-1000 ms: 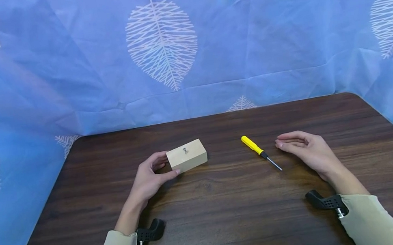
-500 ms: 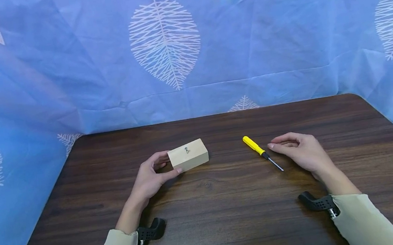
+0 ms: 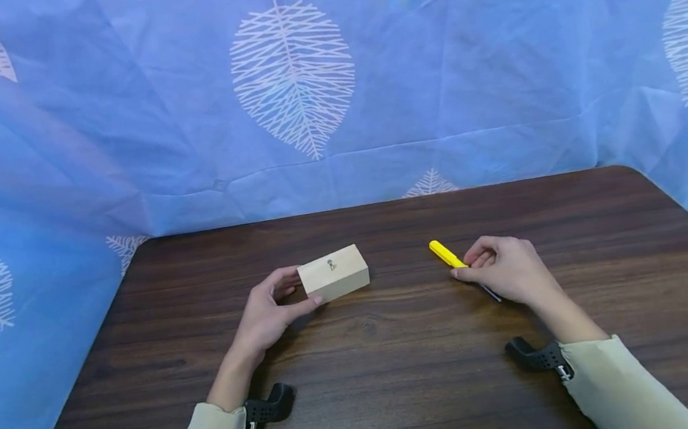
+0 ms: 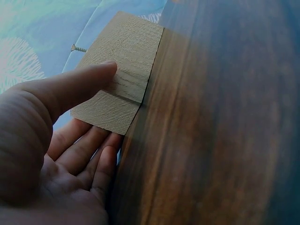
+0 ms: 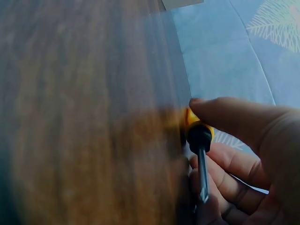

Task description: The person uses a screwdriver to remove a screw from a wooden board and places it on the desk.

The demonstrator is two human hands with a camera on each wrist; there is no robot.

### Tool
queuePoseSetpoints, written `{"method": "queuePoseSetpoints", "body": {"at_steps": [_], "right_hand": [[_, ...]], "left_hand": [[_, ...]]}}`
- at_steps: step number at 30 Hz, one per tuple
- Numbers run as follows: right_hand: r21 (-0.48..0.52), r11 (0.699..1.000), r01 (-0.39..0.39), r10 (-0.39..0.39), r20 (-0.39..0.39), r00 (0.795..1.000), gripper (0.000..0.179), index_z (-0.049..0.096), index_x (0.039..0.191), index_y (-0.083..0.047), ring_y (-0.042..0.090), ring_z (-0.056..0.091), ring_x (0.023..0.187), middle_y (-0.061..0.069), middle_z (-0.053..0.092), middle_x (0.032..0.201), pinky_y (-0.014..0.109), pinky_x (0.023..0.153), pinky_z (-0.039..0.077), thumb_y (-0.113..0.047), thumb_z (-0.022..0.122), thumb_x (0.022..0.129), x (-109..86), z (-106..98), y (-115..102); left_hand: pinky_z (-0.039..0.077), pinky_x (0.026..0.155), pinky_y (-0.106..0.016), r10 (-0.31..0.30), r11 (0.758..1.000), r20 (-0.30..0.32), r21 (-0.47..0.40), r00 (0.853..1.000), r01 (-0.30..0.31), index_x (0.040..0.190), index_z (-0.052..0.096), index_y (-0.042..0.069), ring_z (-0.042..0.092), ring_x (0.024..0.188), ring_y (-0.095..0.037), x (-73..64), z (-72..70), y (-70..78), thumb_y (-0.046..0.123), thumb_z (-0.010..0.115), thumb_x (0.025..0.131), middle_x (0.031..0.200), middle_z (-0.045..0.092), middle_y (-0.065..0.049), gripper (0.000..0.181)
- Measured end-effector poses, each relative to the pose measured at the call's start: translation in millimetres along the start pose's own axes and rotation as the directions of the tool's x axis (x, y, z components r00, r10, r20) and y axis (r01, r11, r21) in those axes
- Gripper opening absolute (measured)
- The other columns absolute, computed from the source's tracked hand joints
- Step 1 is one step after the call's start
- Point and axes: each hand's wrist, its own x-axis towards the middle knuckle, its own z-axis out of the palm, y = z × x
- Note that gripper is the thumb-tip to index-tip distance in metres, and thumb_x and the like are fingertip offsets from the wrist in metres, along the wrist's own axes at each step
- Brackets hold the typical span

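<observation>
My left hand (image 3: 268,312) holds a pale wooden block (image 3: 334,273) at its left end, thumb on the near side and fingers behind. A small screw (image 4: 78,48) stands up from the block's top, its head well above the wood. Over on the right, my right hand (image 3: 508,269) has its thumb and curled fingers on either side of a screwdriver (image 3: 445,253), near where the yellow handle meets the black collar. In the right wrist view the thumb lies against the handle (image 5: 191,117), with the metal shaft (image 5: 203,176) in plain sight.
Both hands are over a dark wood-grain table (image 3: 366,398). A blue cloth (image 3: 462,71) with white leaf prints hangs behind it and at its sides. Black wrist mounts (image 3: 270,404) sit at both sleeve cuffs.
My right hand has moved left from beside the screwdriver until its thumb and fingers straddle the handle. The screwdriver stays in place. My left hand keeps its hold on the block.
</observation>
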Motion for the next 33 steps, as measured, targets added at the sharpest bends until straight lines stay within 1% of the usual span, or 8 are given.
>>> {"method": "queuePoseSetpoints", "body": {"at_steps": [3, 8, 14, 19, 24, 27, 30, 33], "right_hand": [[-0.007, 1.0, -0.004, 0.004, 0.0, 1.0, 0.037, 0.075, 0.103, -0.008, 0.018, 0.065, 0.078, 0.005, 0.076, 0.09, 0.032, 0.069, 0.05, -0.042, 0.086, 0.091, 1.1, 1, -2], [-0.028, 0.999, -0.016, 0.016, 0.004, 1.0, 0.044, 0.074, 0.108, -0.007, 0.02, 0.061, 0.075, 0.005, 0.072, 0.088, 0.032, 0.066, 0.047, -0.047, 0.085, 0.092, 5.1, 6, -5], [-0.053, 0.998, -0.026, 0.028, 0.032, 0.999, 0.036, 0.072, 0.107, -0.006, 0.021, 0.058, 0.075, 0.005, 0.07, 0.085, 0.032, 0.067, 0.045, -0.039, 0.082, 0.096, 7.5, 6, -7], [-0.039, 0.999, -0.031, 0.032, 0.027, 0.999, 0.033, 0.074, 0.107, -0.007, 0.02, 0.062, 0.076, 0.006, 0.073, 0.089, 0.031, 0.068, 0.048, -0.039, 0.079, 0.098, 8.5, 7, -9], [0.063, 0.997, -0.034, 0.034, 0.002, 0.999, 0.039, 0.075, 0.114, -0.007, 0.02, 0.067, 0.082, 0.009, 0.077, 0.099, 0.032, 0.07, 0.053, -0.044, 0.076, 0.101, 12.0, 8, -17], [0.145, 0.989, -0.037, 0.04, -0.023, 0.999, 0.045, 0.074, 0.12, -0.008, 0.022, 0.068, 0.087, 0.01, 0.077, 0.104, 0.032, 0.072, 0.053, -0.05, 0.074, 0.101, 13.8, 9, -27], [0.232, 0.972, -0.016, 0.028, -0.047, 0.999, 0.049, 0.073, 0.125, -0.01, 0.026, 0.069, 0.093, 0.011, 0.076, 0.11, 0.032, 0.072, 0.053, -0.053, 0.072, 0.102, 15.3, 9, -42], [0.329, 0.944, 0.022, 0.002, -0.072, 0.997, 0.046, 0.072, 0.128, -0.012, 0.031, 0.073, 0.101, 0.012, 0.076, 0.117, 0.034, 0.078, 0.055, -0.051, 0.071, 0.103, 17.4, 10, -61]], "left_hand": [[0.046, 0.118, -0.059, 0.001, 1.0, -0.003, 0.002, 1.0, -0.001, 0.146, 0.064, 0.021, 0.058, 0.142, -0.038, 0.1, 0.1, 0.2, 0.023, 0.09, 0.09, 0.148, 0.065, -0.01, 0.062], [0.045, 0.119, -0.06, 0.003, 1.0, -0.002, 0.009, 1.0, -0.003, 0.147, 0.063, 0.02, 0.058, 0.142, -0.038, 0.5, -0.4, -1.0, 0.023, 0.09, 0.09, 0.149, 0.065, -0.011, 0.063], [0.044, 0.12, -0.061, 0.001, 1.0, 0.0, 0.012, 1.0, -0.001, 0.148, 0.062, 0.019, 0.058, 0.142, -0.038, 0.2, 0.6, -0.5, 0.024, 0.089, 0.09, 0.149, 0.065, -0.011, 0.064], [0.044, 0.119, -0.061, 0.003, 1.0, 0.0, 0.008, 1.0, -0.003, 0.148, 0.062, 0.019, 0.057, 0.143, -0.039, 0.0, 0.2, 0.5, 0.024, 0.089, 0.091, 0.149, 0.064, -0.011, 0.063], [0.045, 0.119, -0.061, 0.003, 1.0, 0.002, 0.001, 1.0, -0.003, 0.147, 0.063, 0.019, 0.057, 0.143, -0.038, -0.3, -1.1, -0.6, 0.024, 0.089, 0.091, 0.149, 0.064, -0.011, 0.062], [0.045, 0.119, -0.06, 0.005, 1.0, 0.003, 0.0, 1.0, -0.005, 0.147, 0.063, 0.019, 0.057, 0.143, -0.038, 0.1, -0.9, -0.9, 0.024, 0.089, 0.091, 0.149, 0.065, -0.011, 0.062], [0.044, 0.12, -0.06, 0.011, 1.0, 0.003, 0.0, 1.0, -0.011, 0.147, 0.063, 0.019, 0.057, 0.143, -0.038, 0.9, -0.4, -0.8, 0.024, 0.089, 0.091, 0.149, 0.065, -0.01, 0.062], [0.043, 0.121, -0.06, 0.022, 1.0, 0.002, -0.004, 1.0, -0.022, 0.146, 0.064, 0.019, 0.057, 0.143, -0.037, 1.5, -0.1, -0.6, 0.024, 0.089, 0.091, 0.149, 0.065, -0.01, 0.061]]}}
